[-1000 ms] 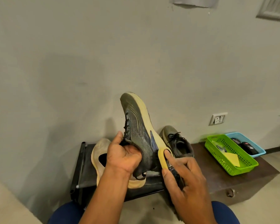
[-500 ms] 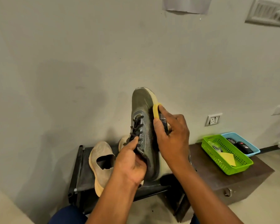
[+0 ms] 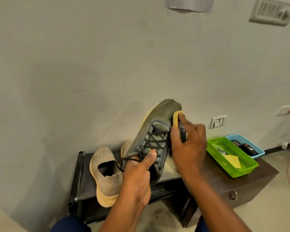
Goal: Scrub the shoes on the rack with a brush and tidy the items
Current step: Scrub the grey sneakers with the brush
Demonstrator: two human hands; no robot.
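Two hands up over the rack (image 3: 77,174): your left hand (image 3: 139,171) grips the grey-green laced shoe (image 3: 157,131) at its heel end, thumb on the tongue, toe tilted up toward the wall. Your right hand (image 3: 188,146) clasps the yellow-edged brush (image 3: 177,118), pressed against the shoe's right side near the toe. A tan slip-on shoe (image 3: 105,174) sits on the rack's top shelf. Right of you, a green basket (image 3: 231,158) and a blue basket (image 3: 244,143) sit side by side on a dark tabletop (image 3: 264,173).
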